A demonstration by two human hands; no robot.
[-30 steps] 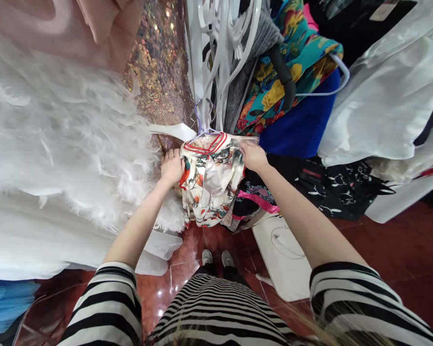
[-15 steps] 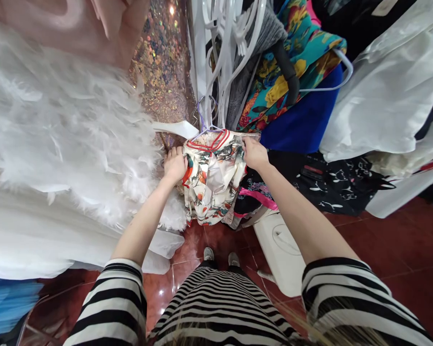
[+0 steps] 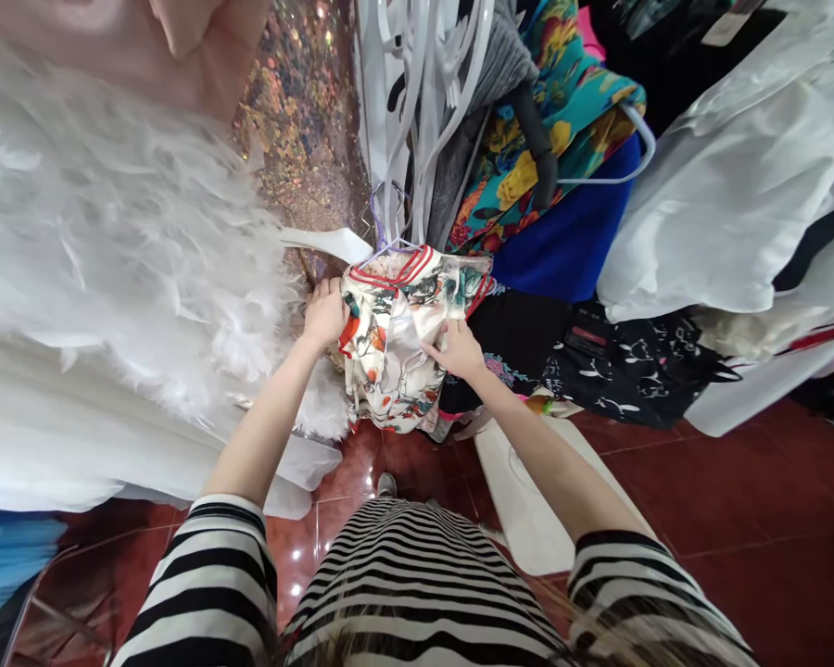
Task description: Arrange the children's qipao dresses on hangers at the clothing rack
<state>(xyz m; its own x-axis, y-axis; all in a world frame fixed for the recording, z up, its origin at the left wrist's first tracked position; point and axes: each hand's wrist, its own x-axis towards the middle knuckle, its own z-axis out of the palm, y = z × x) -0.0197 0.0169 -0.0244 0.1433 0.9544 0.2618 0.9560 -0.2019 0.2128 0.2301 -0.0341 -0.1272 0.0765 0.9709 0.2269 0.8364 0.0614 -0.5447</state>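
Observation:
A cream garment with a floral print and red trim point(image 3: 389, 357) hangs on a thin hanger point(image 3: 384, 248) among packed clothes. My left hand point(image 3: 324, 312) grips the garment's left edge, right beside the white feathered dress point(image 3: 125, 278). My right hand point(image 3: 455, 349) pinches the fabric lower on its right side, in front of a black garment with pink trim point(image 3: 507, 361).
A sequined rose-gold dress point(image 3: 302, 120), several white plastic hangers point(image 3: 423, 83), a teal floral garment point(image 3: 549, 120), blue fabric point(image 3: 570, 236) and white plastic garment covers point(image 3: 723, 185) crowd the rack. A white board point(image 3: 535, 500) lies on the red tiled floor point(image 3: 737, 519).
My right hand has dropped from the garment's top right corner to the fabric lower down toward the middle. My left hand stays on the left edge.

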